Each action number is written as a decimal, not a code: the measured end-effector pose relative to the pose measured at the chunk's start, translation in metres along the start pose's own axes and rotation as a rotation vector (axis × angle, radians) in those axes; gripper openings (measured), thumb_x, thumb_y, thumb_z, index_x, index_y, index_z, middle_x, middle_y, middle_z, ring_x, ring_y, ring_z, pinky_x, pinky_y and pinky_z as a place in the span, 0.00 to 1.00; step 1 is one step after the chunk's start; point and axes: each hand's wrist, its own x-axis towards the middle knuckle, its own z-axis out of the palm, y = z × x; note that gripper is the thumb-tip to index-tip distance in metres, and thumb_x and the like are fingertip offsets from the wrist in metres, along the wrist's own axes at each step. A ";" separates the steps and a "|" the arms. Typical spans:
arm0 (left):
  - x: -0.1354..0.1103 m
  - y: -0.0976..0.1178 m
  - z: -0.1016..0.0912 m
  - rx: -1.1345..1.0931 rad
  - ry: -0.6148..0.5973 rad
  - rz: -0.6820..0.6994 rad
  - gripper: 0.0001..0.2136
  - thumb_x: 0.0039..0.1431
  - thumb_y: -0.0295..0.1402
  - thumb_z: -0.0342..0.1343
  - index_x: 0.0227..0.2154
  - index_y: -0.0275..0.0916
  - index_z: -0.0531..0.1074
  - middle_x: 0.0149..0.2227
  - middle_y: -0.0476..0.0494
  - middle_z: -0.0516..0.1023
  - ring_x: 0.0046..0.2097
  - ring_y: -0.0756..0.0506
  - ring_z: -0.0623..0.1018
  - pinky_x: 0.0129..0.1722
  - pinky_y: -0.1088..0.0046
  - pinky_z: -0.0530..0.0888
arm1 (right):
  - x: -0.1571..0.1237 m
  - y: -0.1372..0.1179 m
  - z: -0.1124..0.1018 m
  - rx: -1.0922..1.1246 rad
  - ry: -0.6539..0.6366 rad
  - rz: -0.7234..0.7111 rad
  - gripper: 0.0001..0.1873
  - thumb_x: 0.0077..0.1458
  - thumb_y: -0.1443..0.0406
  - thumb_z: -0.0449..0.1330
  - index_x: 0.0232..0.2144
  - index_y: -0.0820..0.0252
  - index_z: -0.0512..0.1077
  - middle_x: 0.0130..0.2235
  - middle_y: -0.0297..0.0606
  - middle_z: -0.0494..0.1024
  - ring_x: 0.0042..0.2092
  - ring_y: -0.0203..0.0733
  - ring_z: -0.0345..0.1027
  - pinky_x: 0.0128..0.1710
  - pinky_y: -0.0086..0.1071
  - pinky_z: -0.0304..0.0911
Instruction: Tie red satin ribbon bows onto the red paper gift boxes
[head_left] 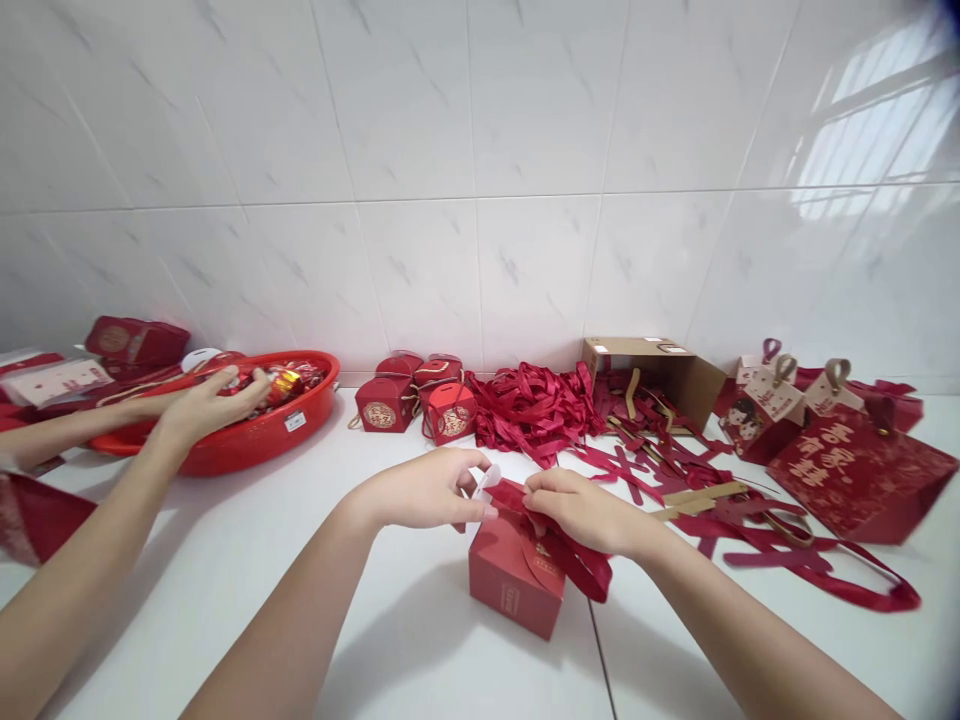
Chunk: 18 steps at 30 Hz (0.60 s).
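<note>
A small red gift box (516, 580) stands on the white table in front of me, its top partly covered by my hands. My left hand (429, 490) curls at the box's upper left edge, with thumb and fingers around a white flap (486, 485). Over the box top, my right hand (577, 508) is closed on a dark red ribbon (589, 572), whose loop hangs down past the right side of the box. Part of the ribbon lies between my two hands across the lid.
Another person's hands (217, 400) reach into a red basin (259, 440) of wrapped sweets at left. Small red boxes (386, 403), heaped ribbons (532, 405) and an open cardboard box (694, 385) line the tiled wall. Loose strips (780, 560) and finished-looking gift boxes (862, 480) lie at right.
</note>
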 end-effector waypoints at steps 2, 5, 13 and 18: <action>-0.001 0.000 0.001 0.013 -0.009 0.010 0.16 0.53 0.39 0.56 0.44 0.39 0.66 0.30 0.48 0.74 0.32 0.44 0.78 0.29 0.73 0.70 | 0.000 0.000 0.002 0.024 -0.023 -0.004 0.12 0.55 0.62 0.49 0.22 0.59 0.61 0.25 0.31 0.65 0.28 0.35 0.57 0.29 0.29 0.52; -0.001 -0.001 0.003 0.021 -0.008 0.021 0.17 0.51 0.38 0.58 0.43 0.39 0.67 0.32 0.46 0.76 0.32 0.44 0.79 0.30 0.72 0.71 | -0.001 0.000 0.002 0.074 -0.051 0.024 0.13 0.56 0.58 0.51 0.24 0.59 0.61 0.26 0.31 0.64 0.28 0.35 0.57 0.29 0.29 0.53; -0.007 0.001 0.004 0.085 0.065 -0.012 0.09 0.60 0.39 0.48 0.33 0.39 0.65 0.31 0.46 0.76 0.30 0.46 0.79 0.27 0.74 0.68 | -0.001 0.005 0.003 0.118 -0.084 0.053 0.15 0.58 0.55 0.51 0.25 0.59 0.62 0.27 0.31 0.64 0.28 0.35 0.56 0.29 0.29 0.52; -0.006 0.003 0.007 0.118 0.123 -0.045 0.12 0.59 0.40 0.48 0.25 0.39 0.60 0.22 0.48 0.72 0.29 0.44 0.80 0.21 0.76 0.63 | 0.001 0.006 0.005 0.115 -0.093 0.007 0.17 0.58 0.53 0.51 0.25 0.58 0.61 0.27 0.31 0.62 0.28 0.35 0.55 0.29 0.29 0.52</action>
